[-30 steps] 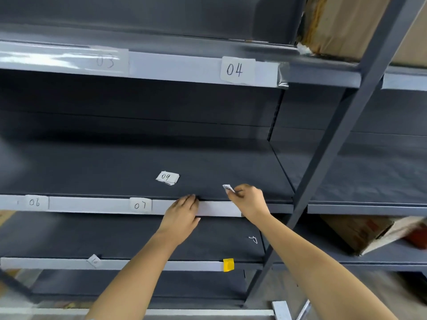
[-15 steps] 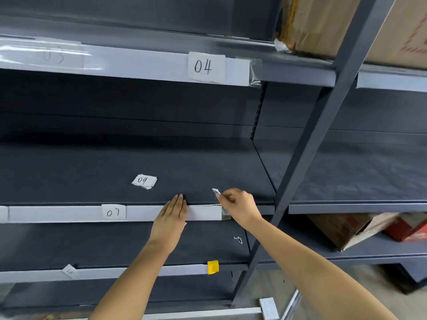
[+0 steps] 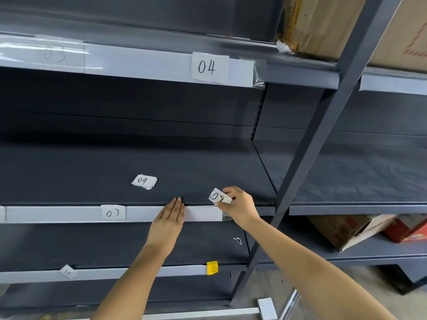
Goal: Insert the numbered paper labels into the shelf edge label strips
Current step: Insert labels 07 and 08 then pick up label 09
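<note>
Matt grey metal shelf (image 3: 161, 162), paper label (image 3: 220, 197)

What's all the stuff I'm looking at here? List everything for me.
Shelving: one unit, dark grey, several tiers across the view.
Label strips: three, white, on shelf front edges.
Inserted labels: 03 and 04 top strip, 07 middle strip, 10 tilted on the bottom strip.
Loose label stack: white, 09 on top, on the middle shelf.
Yellow tag: one, bottom strip.
Cardboard boxes: brown, one top right, one lower right; red box beside the lower one.
White socket: one, on the floor.
Left hand: flat on the middle strip.
Right hand: pinches label 08 at the strip's right end.
</note>
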Demonstrator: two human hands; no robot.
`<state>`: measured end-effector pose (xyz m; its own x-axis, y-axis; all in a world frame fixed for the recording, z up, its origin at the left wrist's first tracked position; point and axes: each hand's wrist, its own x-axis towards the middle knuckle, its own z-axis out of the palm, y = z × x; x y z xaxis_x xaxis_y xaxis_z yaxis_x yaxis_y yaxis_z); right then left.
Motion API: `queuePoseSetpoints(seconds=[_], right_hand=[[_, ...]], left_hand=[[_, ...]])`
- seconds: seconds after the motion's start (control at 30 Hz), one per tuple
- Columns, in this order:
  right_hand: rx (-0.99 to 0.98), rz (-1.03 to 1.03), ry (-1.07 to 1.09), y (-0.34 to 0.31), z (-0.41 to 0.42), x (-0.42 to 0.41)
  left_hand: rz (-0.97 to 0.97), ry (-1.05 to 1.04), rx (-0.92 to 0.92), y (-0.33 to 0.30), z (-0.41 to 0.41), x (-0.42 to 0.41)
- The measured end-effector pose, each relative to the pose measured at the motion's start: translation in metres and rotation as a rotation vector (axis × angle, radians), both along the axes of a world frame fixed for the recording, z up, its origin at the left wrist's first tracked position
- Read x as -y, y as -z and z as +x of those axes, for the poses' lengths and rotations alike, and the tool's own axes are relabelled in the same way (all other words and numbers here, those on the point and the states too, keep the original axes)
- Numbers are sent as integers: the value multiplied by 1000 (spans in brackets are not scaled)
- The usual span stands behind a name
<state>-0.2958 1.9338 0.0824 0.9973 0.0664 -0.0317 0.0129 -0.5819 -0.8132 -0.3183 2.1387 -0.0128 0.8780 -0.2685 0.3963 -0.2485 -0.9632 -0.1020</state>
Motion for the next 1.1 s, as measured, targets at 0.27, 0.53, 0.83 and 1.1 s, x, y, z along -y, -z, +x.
queuePoseSetpoints(seconds=[0.27,0.53,0.83,1.1], right_hand=[[14,-48,22,3,8,-12],[2,67,13,5,15,-33],[-22,-61,-124,17,17,-47],[34,-227,-278,18,17,-35]], left_hand=[[-51,36,20,-1,-1,-1],[-87,54,52,0,0,-2],[-114,71,80,3,2,-3],[-126,74,101,2,3,-3]])
